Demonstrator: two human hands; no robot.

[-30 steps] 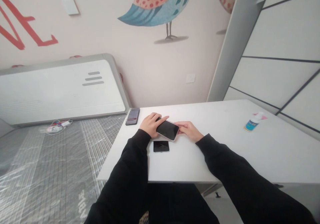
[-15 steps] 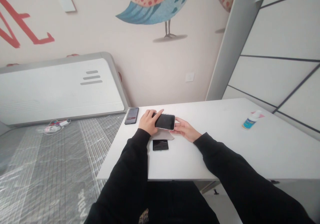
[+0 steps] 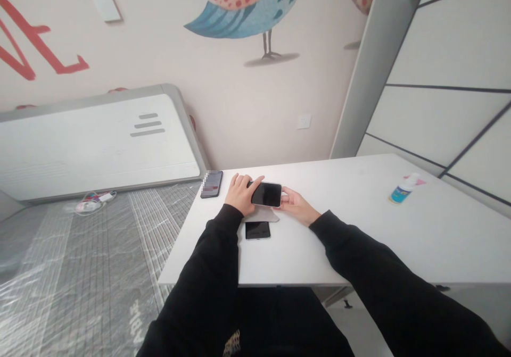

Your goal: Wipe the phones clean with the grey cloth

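Observation:
Between my two hands is a smartphone (image 3: pixel 267 194) with a dark screen facing up, held sideways. My left hand (image 3: pixel 240 192) grips its left end, thumb along the upper edge. The fingers of my right hand (image 3: pixel 294 205) close on its right end. Under the phone lies a greyish-beige cloth (image 3: pixel 268 215), partly hidden by the phone and my left hand. Closer to me, a second dark phone (image 3: pixel 257 230) rests flat on the white table (image 3: pixel 359 229). A third phone (image 3: pixel 211 184) lies near the table's back left corner, left of my left hand.
A white bottle with a blue label (image 3: pixel 400 193) stands at the table's right side, with something pink behind it. On the left is a plastic-covered mattress (image 3: pixel 80 261) with a white cable bundle (image 3: pixel 91 202) near its headboard (image 3: pixel 88 144). Wardrobe doors (image 3: pixel 443 117) rise at the right.
The view has shifted very slightly. Both hands keep their hold on the phone, which stays almost in the same place; the right fingers sit a little closer together at its end.

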